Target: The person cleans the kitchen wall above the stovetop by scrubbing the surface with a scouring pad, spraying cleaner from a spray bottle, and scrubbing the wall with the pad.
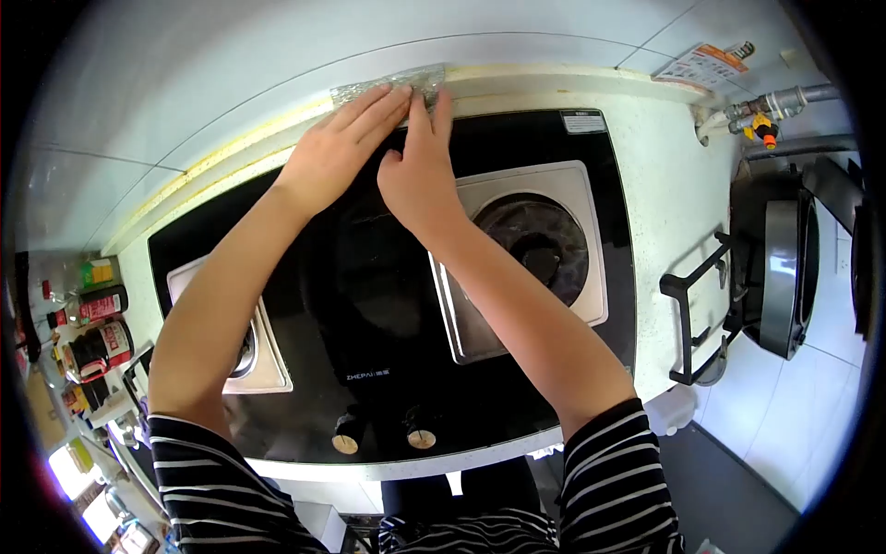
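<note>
A short piece of shiny silver foil-like strip (432,76) lies along the seam where the tiled wall meets the back of the counter. My left hand (334,155) rests on it with its fingers stretched out flat and close together. Beside it, my right hand (420,180) presses its extended fingertips on the same strip, with the thumb bent in. The fingertips of both hands nearly meet and hide part of the strip. Below my hands is a black glass gas cooktop (369,305) with its pan supports off.
A burner with a square metal tray (591,240) sits at the right, another tray (277,365) at the left under my arm. Two knobs (422,439) are at the front. A black pan support (681,323) lies on the right counter. Bottles (100,346) stand at left; a gas valve (764,127) is at right.
</note>
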The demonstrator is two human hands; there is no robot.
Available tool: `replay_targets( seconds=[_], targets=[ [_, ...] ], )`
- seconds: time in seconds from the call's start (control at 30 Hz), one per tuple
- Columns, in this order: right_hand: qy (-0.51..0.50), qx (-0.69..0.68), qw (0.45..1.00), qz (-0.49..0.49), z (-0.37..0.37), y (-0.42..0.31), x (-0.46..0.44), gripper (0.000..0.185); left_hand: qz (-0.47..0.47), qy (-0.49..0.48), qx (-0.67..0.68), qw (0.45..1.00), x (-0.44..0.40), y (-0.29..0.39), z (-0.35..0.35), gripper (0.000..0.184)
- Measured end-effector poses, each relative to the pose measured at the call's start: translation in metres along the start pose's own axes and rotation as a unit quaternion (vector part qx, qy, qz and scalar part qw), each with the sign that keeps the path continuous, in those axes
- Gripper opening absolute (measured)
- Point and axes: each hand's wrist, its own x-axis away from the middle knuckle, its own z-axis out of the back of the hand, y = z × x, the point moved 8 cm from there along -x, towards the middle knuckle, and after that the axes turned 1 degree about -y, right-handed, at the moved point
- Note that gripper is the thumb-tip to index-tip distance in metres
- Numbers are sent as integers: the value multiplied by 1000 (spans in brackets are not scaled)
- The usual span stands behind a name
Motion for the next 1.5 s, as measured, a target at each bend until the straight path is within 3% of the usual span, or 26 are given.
replay_targets(
  seconds=[0.03, 0.1, 0.17, 0.2, 0.23, 0.3, 0.43, 0.57, 0.67, 0.73, 0.8, 0.87, 0.97, 1.07, 1.17, 1.27, 1.43, 1.5],
  targets=[
    [29, 8, 999, -13, 6, 6, 2, 59, -31, -15, -38, 999, -2, 3, -1, 52],
    [25, -145, 986, -78, 10, 19, -7, 51, -84, -36, -110, 990, -11, 9, -9, 47],
    [6, -269, 953, -139, 12, 32, -24, 38, -29, -48, -10, 998, -21, 7, -18, 44],
    [9, -307, 934, -180, 20, 34, -26, 40, -3, -54, 40, 998, -27, 7, -23, 43],
    [13, -345, 912, -220, 32, 26, -30, 42, -11, -56, 1, 998, -34, 15, -25, 40],
    [37, -401, 875, -267, 44, 35, -35, 47, -92, -72, -99, 988, -48, 34, -34, 37],
    [46, -398, 895, -195, 77, 64, -59, 54, -143, -53, -149, 977, -91, 64, -48, 34],
    [88, -438, 863, -237, 93, 94, -74, 59, -180, 42, -167, 968, -111, 80, -50, 30],
    [39, -389, 883, -258, 68, 86, -65, 65, -157, -59, -103, 980, -95, 61, -42, 30],
    [3, -373, 880, -293, 36, 79, -57, 72, -154, -68, -130, 977, -67, 45, -37, 32],
    [33, -371, 873, -315, 12, 66, -46, 27, -113, -57, -122, 984, -43, 28, -26, 34],
    [55, -339, 868, -358, 12, 51, -34, 27, -103, -67, -117, 986, -32, 20, -25, 36],
    [-29, -436, 827, -354, 19, 46, -35, 24, -116, -88, -138, 980, -34, 25, -26, 38],
    [-66, -465, 836, -282, 30, 52, -43, 53, -139, -96, -180, 969, -44, 34, -29, 39],
    [-28, -447, 846, -289, 54, 64, -46, 45, -121, -83, -136, 980, -66, 46, -35, 38],
    [110, -443, 867, -200, 99, 61, -50, 39, -124, -48, -104, 986, -105, 69, -42, 36],
    [144, -378, 902, -152, 154, 90, -69, 59, -131, 28, -52, 990, -173, 105, -71, 39],
    [164, -344, 913, -142, 175, 102, -77, 59, -137, 15, -98, 986, -193, 121, -76, 40]
  ],
)
